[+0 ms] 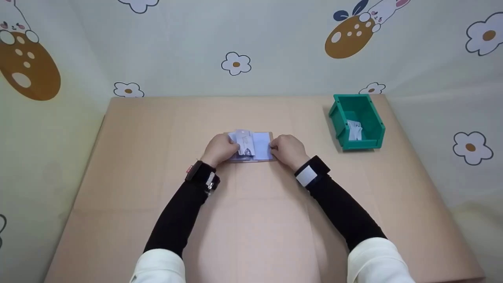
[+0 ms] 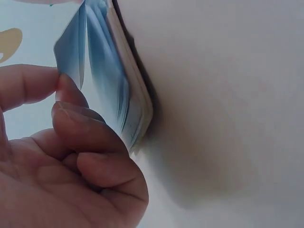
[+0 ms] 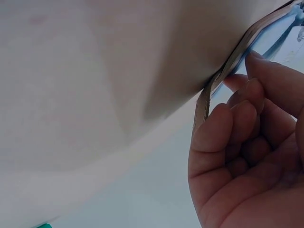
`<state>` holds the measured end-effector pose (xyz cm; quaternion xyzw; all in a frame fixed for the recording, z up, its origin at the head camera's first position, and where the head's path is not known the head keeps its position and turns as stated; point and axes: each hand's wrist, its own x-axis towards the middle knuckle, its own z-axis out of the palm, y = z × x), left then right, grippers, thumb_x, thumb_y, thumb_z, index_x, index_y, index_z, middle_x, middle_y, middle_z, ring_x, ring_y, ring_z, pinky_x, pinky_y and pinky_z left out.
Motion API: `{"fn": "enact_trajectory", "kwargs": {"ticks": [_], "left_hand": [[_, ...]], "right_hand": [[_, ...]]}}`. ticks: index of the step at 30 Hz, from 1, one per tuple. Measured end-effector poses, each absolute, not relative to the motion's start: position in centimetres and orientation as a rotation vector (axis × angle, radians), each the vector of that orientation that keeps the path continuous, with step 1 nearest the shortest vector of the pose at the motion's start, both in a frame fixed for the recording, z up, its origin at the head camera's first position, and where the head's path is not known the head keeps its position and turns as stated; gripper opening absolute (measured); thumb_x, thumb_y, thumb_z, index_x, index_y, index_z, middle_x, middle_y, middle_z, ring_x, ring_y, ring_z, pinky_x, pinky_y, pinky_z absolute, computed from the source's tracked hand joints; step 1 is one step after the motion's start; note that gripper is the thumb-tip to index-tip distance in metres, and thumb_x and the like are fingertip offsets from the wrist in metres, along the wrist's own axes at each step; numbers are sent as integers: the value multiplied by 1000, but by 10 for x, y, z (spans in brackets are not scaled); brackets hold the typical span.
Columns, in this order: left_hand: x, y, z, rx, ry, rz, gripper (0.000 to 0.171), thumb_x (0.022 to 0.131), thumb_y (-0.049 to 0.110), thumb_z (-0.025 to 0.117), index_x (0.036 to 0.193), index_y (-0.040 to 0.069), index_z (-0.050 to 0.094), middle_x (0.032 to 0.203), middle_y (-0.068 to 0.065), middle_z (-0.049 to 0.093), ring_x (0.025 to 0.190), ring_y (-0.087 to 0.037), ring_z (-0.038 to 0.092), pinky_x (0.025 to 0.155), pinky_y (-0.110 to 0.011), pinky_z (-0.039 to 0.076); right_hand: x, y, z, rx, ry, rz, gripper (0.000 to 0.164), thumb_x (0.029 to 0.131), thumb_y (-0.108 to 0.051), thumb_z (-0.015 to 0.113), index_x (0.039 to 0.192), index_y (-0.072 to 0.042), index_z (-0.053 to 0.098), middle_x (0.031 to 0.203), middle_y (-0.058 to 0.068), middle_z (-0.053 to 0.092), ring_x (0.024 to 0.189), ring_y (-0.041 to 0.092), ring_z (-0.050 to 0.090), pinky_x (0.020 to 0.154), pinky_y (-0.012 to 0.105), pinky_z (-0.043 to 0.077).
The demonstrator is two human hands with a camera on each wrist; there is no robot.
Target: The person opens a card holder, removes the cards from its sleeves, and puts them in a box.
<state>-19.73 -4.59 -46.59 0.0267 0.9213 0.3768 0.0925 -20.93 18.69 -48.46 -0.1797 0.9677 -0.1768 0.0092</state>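
Observation:
A small booklet with a brown cover and shiny bluish leaves (image 1: 262,146) lies on the table in the head view, between both hands. A narrow white printed piece (image 1: 246,142) stands up over its left half. My left hand (image 1: 221,150) pinches that piece at its left edge; in the left wrist view, thumb and fingertip meet on a raised, pale blue leaf (image 2: 71,47) above the booklet's stacked leaves (image 2: 109,71). At the booklet's right edge, my right hand (image 1: 290,150) pinches the leaves, its other fingers curled beside the brown cover (image 3: 203,107).
A green bin (image 1: 363,144) stands at the back right of the cardboard-coloured table (image 1: 177,122), with white printed packets (image 1: 355,130) inside. Pale printed curtains (image 1: 188,47) enclose the back and both sides.

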Motion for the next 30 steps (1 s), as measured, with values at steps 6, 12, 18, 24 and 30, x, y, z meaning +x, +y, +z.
{"fn": "enact_trajectory", "kwargs": {"ticks": [6,12,18,24,30], "left_hand": [[-197,-50,-450,84,2683,1203,30,85,15,57,61,14,40,60,3,37,56,-14,40,51,-25,32],[-196,-55,-426,102,2636,1312,25,87,17,60,66,13,47,65,3,42,61,-13,42,54,-26,34],[-194,-57,-407,129,2577,1408,17,89,18,61,76,7,58,73,0,49,66,-15,44,59,-28,35],[-191,-56,-399,146,2547,1467,17,89,19,62,85,2,63,82,-3,54,73,-17,46,63,-29,36],[-190,-54,-399,129,2524,1465,17,90,20,63,88,3,64,84,-3,56,76,-17,47,66,-29,38]], "right_hand": [[-210,188,-486,-554,3026,-557,9,87,-11,73,93,-11,80,90,6,72,78,23,61,72,40,50],[-209,188,-486,-561,3033,-567,12,86,-11,73,96,-12,80,91,6,72,78,23,62,74,41,51],[-209,188,-484,-561,3039,-589,14,85,-11,74,98,-10,79,94,8,73,82,25,65,76,43,51],[-209,189,-482,-519,2995,-603,18,90,-16,70,105,-9,78,103,9,73,95,27,68,85,42,50],[-212,195,-464,-419,2995,-739,21,96,-22,64,102,-8,78,101,7,73,98,25,66,90,41,48]]}}
